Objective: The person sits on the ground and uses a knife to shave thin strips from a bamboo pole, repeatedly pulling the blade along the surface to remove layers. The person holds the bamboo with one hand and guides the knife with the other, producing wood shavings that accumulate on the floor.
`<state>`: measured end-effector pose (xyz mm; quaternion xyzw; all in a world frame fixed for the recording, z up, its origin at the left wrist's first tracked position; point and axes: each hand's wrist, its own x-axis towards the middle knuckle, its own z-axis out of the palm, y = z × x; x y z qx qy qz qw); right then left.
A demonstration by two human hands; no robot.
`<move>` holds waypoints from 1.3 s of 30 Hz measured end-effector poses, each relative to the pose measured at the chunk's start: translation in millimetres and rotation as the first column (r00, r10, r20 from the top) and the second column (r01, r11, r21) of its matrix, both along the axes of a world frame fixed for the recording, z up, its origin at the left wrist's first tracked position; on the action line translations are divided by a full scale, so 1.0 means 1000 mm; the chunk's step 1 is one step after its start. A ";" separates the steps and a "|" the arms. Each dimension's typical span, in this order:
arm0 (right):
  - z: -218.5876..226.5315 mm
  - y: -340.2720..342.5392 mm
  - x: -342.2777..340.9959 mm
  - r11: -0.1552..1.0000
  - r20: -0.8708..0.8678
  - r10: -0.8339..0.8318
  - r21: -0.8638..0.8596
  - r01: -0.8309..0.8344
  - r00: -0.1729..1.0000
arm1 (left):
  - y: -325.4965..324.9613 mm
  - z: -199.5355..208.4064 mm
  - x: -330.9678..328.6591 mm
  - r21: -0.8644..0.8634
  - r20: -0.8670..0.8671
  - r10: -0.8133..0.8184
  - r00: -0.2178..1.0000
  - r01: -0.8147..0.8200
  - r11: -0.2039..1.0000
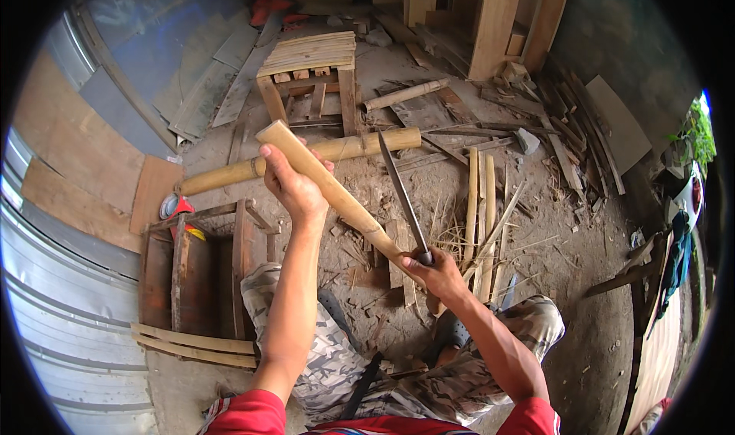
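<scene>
My left hand (297, 190) is closed around the upper part of a split bamboo slat (348, 205). The slat slants down to the right, and its lower end passes by my right hand (440, 276). That hand grips the handle of a machete (401, 194), its long dark blade pointing up and away, to the right of the slat. The lower part of the handle is hidden by my fingers. Several cut bamboo strips (472, 209) lie on the ground beyond my right hand, among thin shavings.
A thick bamboo pole (230, 176) lies across the floor ahead. Behind it stands a slatted bamboo stool (310, 52). An old wooden frame (240, 240) is at my left, with light strips (195, 345) at its near end. Scrap boards (563, 148) are piled at right.
</scene>
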<state>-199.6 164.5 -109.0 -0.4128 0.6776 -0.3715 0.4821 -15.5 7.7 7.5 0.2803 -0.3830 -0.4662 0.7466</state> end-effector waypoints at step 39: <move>0.042 -0.004 -0.097 0.739 0.103 -0.569 -0.370 0.563 0.816 | 0.019 -0.044 -0.083 0.251 0.962 -0.271 -0.012 0.420 0.872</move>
